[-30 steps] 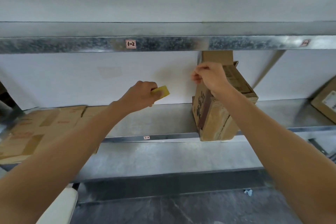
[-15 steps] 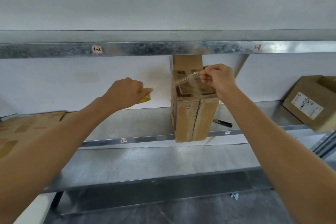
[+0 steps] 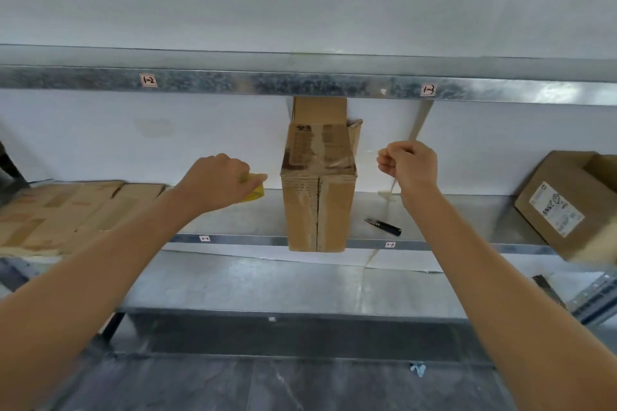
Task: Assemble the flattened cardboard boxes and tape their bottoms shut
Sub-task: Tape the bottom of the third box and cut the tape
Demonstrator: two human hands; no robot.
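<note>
One box [image 3: 319,197] stands on the shelf [image 3: 450,213] between our hands. Our left hand [image 3: 217,182] grips a yellow thing [image 3: 255,188] just beside it. Our right hand [image 3: 409,165] has its fingers curled tight, but we cannot tell what they hold.

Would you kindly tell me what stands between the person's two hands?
In the head view, the upright cardboard box stands between the left hand and right hand.

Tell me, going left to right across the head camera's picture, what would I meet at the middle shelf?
Flattened cardboard boxes → left hand gripping a yellow object → upright cardboard box → right hand with curled fingers → labelled cardboard box at the far right.
</note>
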